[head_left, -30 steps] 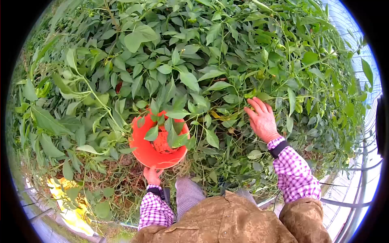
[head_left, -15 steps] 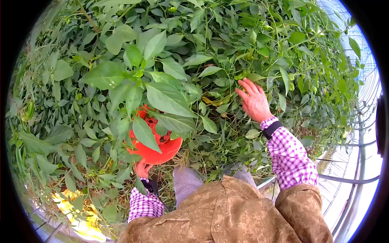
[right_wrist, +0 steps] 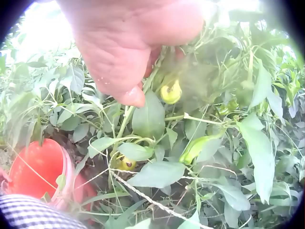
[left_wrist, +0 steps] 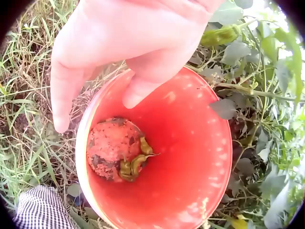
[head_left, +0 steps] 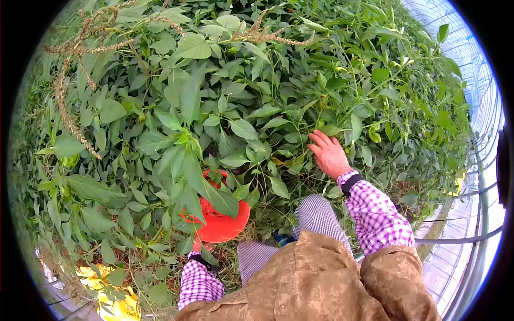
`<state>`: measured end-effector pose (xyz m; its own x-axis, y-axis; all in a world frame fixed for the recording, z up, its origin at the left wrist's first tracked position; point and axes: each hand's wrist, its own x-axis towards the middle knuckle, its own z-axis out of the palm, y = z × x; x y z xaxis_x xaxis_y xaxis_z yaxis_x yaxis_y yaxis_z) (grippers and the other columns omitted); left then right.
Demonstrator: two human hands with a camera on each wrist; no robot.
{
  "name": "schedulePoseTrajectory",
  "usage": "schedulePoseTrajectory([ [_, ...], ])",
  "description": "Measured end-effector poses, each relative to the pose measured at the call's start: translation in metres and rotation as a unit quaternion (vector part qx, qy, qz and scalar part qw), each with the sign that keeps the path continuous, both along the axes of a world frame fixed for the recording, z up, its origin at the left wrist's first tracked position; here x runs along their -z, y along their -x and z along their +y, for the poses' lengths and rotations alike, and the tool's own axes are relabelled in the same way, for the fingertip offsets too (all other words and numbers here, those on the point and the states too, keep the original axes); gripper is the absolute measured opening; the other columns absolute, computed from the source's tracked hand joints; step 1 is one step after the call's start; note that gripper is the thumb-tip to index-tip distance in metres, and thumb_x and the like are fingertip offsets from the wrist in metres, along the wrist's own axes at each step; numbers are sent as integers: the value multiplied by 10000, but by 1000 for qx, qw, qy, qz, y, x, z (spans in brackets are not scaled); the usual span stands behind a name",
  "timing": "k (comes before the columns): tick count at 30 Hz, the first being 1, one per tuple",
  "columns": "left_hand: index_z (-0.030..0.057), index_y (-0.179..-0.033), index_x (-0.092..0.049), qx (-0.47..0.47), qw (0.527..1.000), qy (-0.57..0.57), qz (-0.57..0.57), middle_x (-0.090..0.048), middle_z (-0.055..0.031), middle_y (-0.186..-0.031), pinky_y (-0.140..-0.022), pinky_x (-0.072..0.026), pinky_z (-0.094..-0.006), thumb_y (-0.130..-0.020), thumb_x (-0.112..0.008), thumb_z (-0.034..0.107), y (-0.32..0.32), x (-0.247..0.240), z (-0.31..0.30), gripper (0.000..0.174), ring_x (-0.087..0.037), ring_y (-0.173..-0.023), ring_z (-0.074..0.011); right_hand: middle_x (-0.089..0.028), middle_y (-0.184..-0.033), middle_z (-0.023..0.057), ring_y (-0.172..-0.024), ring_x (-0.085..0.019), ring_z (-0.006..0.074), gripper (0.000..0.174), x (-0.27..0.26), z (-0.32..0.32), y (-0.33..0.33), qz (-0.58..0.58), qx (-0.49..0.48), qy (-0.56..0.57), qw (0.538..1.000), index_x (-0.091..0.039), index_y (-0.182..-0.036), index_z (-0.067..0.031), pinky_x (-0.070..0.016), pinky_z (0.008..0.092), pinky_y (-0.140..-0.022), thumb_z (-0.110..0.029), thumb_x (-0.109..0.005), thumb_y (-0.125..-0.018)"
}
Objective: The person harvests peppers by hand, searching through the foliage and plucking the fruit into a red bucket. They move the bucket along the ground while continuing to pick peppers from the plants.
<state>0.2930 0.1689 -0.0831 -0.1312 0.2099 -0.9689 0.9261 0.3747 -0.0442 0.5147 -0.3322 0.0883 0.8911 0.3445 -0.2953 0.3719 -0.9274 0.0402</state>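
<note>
The left hand (head_left: 197,245) (left_wrist: 119,43) grips the rim of a red bucket (head_left: 227,229) (left_wrist: 181,143), thumb inside and fingers outside. Within the bucket lie several small green peppers (left_wrist: 135,165) beside a round, dirt-specked red patch (left_wrist: 112,145). Among the pepper leaves, the right hand (head_left: 329,156) (right_wrist: 126,43) has its thumb and fingers curled round a green stem (right_wrist: 151,78). Close below those fingers hangs a yellow-green pepper (right_wrist: 170,92) with a dark spot. Lower down are a long green pepper (right_wrist: 195,150) and another yellowish one (right_wrist: 127,163), partly behind leaves.
Dense pepper plants (head_left: 257,91) fill the area ahead, and leaves partly cover the bucket. Brown seed heads (head_left: 67,109) hang at upper left. A yellow bag (head_left: 119,305) lies at lower left; a curved pipe (head_left: 463,239) runs at right.
The head view has shifted, bringing brown seed heads into sight. One knee has come forward between the arms. The right hand stays at about the same part of the plants; the left still holds the bucket.
</note>
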Motion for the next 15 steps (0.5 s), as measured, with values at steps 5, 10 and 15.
schedulePoseTrajectory([
  [5, 8, -877, -604, 753, 615, 6, -233, -659, -123, -780, -588, -499, -354, -857, -566, 217, 6, 1, 5, 213, -654, -681, -227, -431, -1370, 59, -1330, -321, 216, 378, -5, 3, 1, 1, 2, 4, 1000, -594, -1122, -110, -348, 454, -1010, -122, -594, -744],
  [10, 41, -1091, -621, 550, 693, 42, -464, -695, -97, -895, -712, -524, -299, -863, -599, 206, -115, -147, -131, 282, -670, -815, -177, -427, -1359, 115, -1321, -331, 263, 386, -12, 13, 0, 11, 14, -70, 997, -586, -1113, -85, -359, 494, -1003, -127, -606, -729],
  [15, 25, -1118, -602, 524, 435, -74, -729, -627, -144, -1083, -889, -487, -366, -776, -619, 19, -213, -258, -229, 342, -583, -1072, -313, -517, -1222, 156, -1178, -468, 306, 393, -6, 18, 0, -7, -79, -151, 985, -531, -1156, -25, -407, 440, -963, -93, -532, -769],
])
